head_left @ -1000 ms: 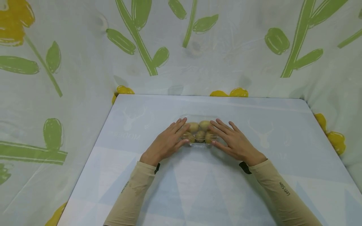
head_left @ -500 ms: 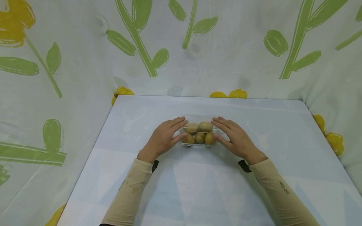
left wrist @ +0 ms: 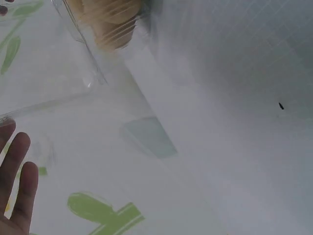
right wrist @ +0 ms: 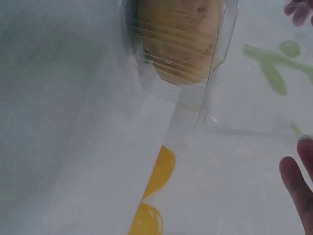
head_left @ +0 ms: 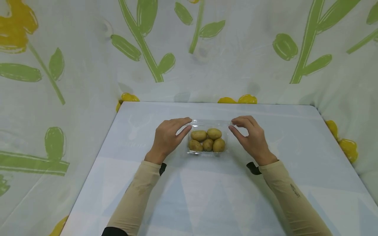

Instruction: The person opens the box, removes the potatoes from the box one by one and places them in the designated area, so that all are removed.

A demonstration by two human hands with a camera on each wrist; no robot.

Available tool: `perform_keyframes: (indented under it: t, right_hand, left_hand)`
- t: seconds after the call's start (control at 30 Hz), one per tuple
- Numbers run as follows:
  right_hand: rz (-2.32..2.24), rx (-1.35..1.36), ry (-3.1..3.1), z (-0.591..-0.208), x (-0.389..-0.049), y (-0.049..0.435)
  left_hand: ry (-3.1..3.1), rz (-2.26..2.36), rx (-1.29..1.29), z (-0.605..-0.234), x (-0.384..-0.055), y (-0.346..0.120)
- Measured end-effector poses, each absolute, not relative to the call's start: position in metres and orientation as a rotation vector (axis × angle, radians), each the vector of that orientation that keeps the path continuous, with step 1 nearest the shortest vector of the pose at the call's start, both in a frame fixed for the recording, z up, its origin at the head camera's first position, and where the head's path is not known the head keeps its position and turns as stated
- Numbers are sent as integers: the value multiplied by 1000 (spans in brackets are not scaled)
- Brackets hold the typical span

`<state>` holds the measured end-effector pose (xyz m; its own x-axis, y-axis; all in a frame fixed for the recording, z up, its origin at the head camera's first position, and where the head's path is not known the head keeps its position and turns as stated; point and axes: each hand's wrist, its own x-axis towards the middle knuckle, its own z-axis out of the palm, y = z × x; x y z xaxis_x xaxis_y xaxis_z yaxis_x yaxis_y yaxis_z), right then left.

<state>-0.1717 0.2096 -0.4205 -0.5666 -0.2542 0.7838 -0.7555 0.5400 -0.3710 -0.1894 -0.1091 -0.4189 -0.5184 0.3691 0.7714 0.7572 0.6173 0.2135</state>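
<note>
A clear plastic clamshell box (head_left: pixel 203 153) holding several potatoes (head_left: pixel 219 145) sits on the table. Its hinged lid (head_left: pixel 210 122) stands raised behind the potatoes. My left hand (head_left: pixel 166 137) holds the lid's left corner between thumb and fingers. At the opposite corner, my right hand (head_left: pixel 254 139) has its thumb and fingertips close together on the lid edge. In the left wrist view, fingers (left wrist: pixel 17 156) reach the corner of the upright lid (left wrist: pixel 49 100). The right wrist view has a potato (right wrist: pixel 178 36) behind the box's ribbed wall, with fingers (right wrist: pixel 293 176) by the lid corner.
The table (head_left: pixel 177 203) has a pale cover with faint blue triangles and deer prints. White curtains (head_left: pixel 236 65) patterned with green leaves and yellow flowers stand behind it and along both sides. Each wrist wears a black strap (head_left: pixel 254 168).
Both hands have moved from over the box to the lid's outer corners, spreading apart. The lid has come up and back, leaving the potatoes in fuller view.
</note>
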Motion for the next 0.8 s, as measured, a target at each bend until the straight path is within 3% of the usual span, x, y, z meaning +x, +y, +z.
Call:
perform_keyframes:
  t: [0.8]
  right_hand:
    - [1097,625,-2110,-414,-216,208]
  left_hand:
    - [-2227,-874,-602,-413,-232,-105]
